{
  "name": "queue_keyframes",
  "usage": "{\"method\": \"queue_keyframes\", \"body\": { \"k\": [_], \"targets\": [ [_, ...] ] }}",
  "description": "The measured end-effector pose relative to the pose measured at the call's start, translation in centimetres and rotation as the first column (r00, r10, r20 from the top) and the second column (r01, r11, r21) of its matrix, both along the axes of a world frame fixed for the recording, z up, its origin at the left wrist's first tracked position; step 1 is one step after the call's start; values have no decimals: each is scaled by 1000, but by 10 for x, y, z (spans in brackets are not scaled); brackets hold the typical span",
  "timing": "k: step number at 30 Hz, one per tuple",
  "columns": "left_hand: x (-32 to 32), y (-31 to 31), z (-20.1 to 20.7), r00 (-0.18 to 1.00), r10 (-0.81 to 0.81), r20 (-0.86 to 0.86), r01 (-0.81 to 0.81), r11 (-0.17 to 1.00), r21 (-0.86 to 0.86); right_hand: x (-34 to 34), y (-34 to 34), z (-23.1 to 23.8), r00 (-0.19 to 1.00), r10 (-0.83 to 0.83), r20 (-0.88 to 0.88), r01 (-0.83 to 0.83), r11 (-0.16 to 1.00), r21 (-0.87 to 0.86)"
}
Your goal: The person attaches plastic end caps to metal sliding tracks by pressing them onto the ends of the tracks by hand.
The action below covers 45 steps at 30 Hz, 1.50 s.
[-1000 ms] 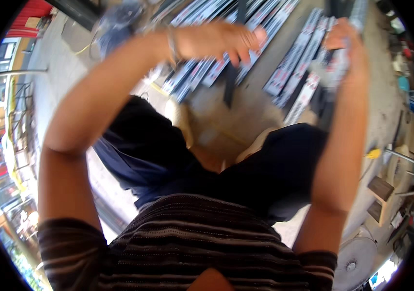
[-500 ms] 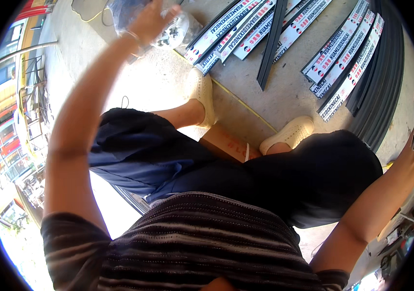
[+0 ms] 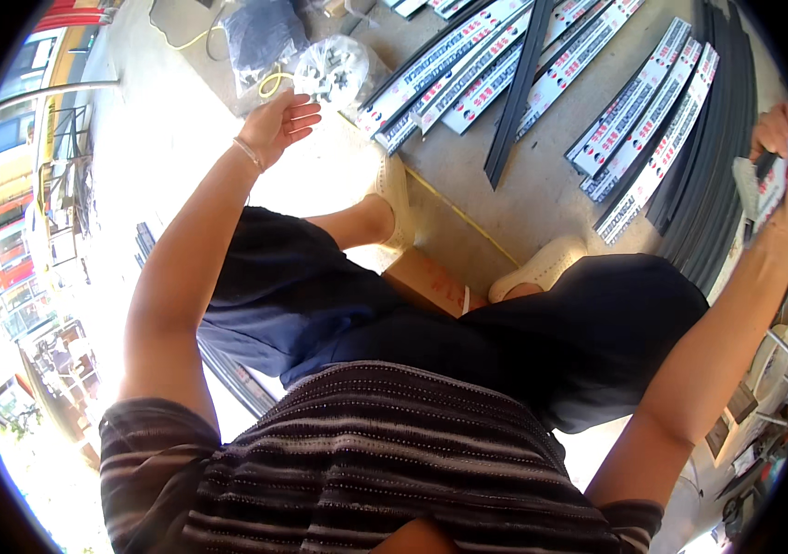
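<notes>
My left hand is stretched out over the floor just below a clear bag of pale small fittings. Its palm shows, its fingers are extended, and nothing lies in it. At the far right edge, my right hand is closed round the end of a dark profile strip with white printed film. A light grey piece sits at that end; how it is joined is hard to see. The rest of the strip runs out of view.
Film-covered profile strips lie on the concrete ahead, with more strips and long dark profiles at right. A bag of dark items lies beside the fittings. A cardboard box sits between my feet, near a yellow line.
My left hand has come down and back from over the bags. My right hand has moved further into view, bringing the strip end and grey piece with it.
</notes>
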State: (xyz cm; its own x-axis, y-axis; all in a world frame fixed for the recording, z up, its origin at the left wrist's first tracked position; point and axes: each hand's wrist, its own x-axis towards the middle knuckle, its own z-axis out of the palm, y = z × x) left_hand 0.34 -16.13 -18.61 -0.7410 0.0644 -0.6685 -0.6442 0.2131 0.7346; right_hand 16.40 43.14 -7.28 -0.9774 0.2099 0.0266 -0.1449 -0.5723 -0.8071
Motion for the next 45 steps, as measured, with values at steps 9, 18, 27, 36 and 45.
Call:
{"method": "queue_keyframes", "body": {
  "k": [9,18,27,36,45],
  "targets": [
    [24,109,74,796,-471,-380,481,873,-73,-15,-87,2,993,-116,17,117,991,-66],
    [99,246,120,359,-775,-520,908,418,3,-28,-152,4,966,-231,117,231,973,12],
    [110,265,129,583,-637,-504,794,578,188,-39,-157,5,944,-293,151,282,955,89],
    [112,261,134,709,-576,-406,704,606,370,-54,-159,4,973,-168,156,205,942,-266],
    [102,271,139,837,-432,-336,547,667,505,-72,-161,34,953,-246,179,278,941,-190]
  ]
}}
